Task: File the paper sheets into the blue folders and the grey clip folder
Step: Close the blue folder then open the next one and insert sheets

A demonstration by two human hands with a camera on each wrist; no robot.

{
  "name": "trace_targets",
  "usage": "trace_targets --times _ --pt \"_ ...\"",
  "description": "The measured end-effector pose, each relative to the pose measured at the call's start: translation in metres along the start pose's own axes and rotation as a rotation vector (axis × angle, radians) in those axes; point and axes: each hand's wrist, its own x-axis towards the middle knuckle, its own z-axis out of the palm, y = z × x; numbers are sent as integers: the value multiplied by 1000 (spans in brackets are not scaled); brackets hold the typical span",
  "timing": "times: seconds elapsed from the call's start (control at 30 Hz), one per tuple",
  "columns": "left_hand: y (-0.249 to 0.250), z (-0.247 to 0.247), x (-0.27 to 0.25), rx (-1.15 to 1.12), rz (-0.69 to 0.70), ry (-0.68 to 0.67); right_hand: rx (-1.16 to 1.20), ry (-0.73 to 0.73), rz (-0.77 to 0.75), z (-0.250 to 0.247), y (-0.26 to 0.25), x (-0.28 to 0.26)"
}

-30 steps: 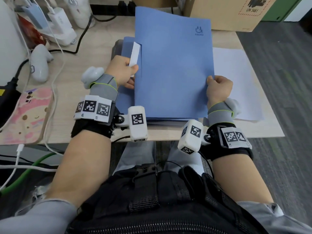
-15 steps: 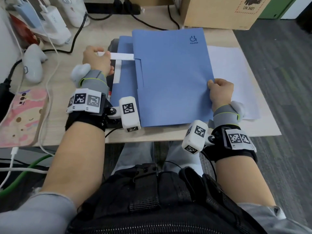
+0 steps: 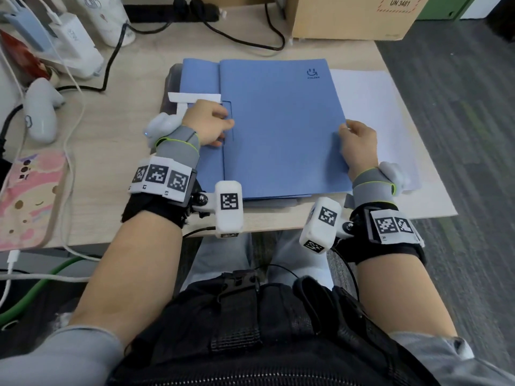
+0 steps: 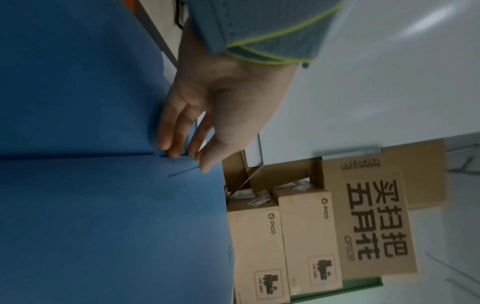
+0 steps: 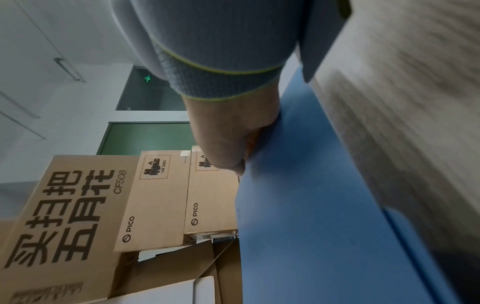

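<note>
A blue folder [image 3: 278,129] lies flat and closed on the desk, on top of a second blue folder [image 3: 199,76] and the grey clip folder [image 3: 173,79], whose dark edge shows at the left. My left hand [image 3: 211,123] rests on the top folder near its spine, and a white T-shaped strip [image 3: 192,97] lies just beyond it. In the left wrist view its fingers [image 4: 168,142] lie nearly straight on the folder [image 4: 91,205] at a slit, straddling a blue flap. My right hand [image 3: 359,143] grips the folder's right edge, fingers curled under. White paper sheets [image 3: 370,107] lie to the right.
A cardboard box [image 3: 348,15] stands at the back right, with black cables [image 3: 245,37] and a power strip beside it. To the left are a white charger [image 3: 75,48], a white controller [image 3: 41,112] and a pink pad [image 3: 30,196]. The desk's front edge [image 3: 278,221] is close.
The top blue folder, tilted up a second ago, has come down flat on the stack. My left hand let go of the white strip and moved right onto the folder.
</note>
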Motion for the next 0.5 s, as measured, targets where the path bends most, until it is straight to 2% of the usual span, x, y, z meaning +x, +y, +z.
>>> trace_targets --times 0.13,0.23,0.33,0.5 --pt "3 5 1 276 9 -74 -93 -138 -50 -4 -7 -4" --pt "5 12 4 405 15 -69 -171 -136 -152 -12 -11 -5" --pt "4 20 8 468 2 -12 -233 -102 -170 -21 -8 -5" --pt "9 21 3 581 -16 -6 188 -106 -159 -38 -15 -19"
